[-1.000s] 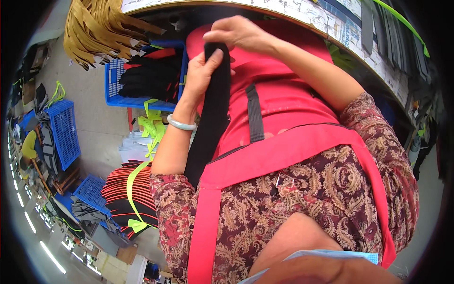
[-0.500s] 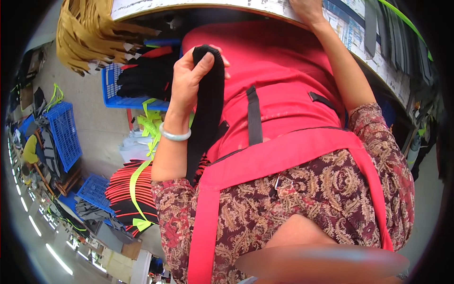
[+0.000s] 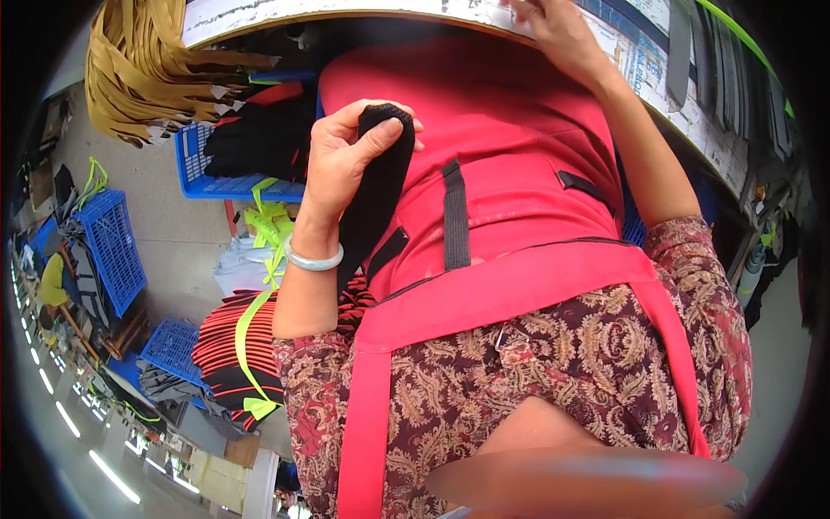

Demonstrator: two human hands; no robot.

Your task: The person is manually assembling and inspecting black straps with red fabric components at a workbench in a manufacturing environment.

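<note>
My left hand (image 3: 346, 156) is closed round the end of a long black fabric strip (image 3: 378, 186). The thumb presses on the folded top of the strip, which hangs down in front of the wrist and behind the forearm. A pale bangle (image 3: 313, 259) circles that wrist. At the upper edge of the picture my right hand (image 3: 566, 43) hovers by the rim of the white worktable (image 3: 346, 10). Its fingers are apart and nothing shows in them; some fingertips are cut off by the picture's edge.
Mustard-coloured strips (image 3: 138, 69) hang over the table's left end. Below them a blue crate (image 3: 194, 164) holds black and red pieces. A striped bundle tied with a yellow-green band (image 3: 251, 346) lies by my left elbow. Grey strips (image 3: 735, 95) are at the far right.
My right hand has drawn slightly back from the table's far part and its fingers have spread. My left hand, still holding the black strip, has dipped a little as the view shifted.
</note>
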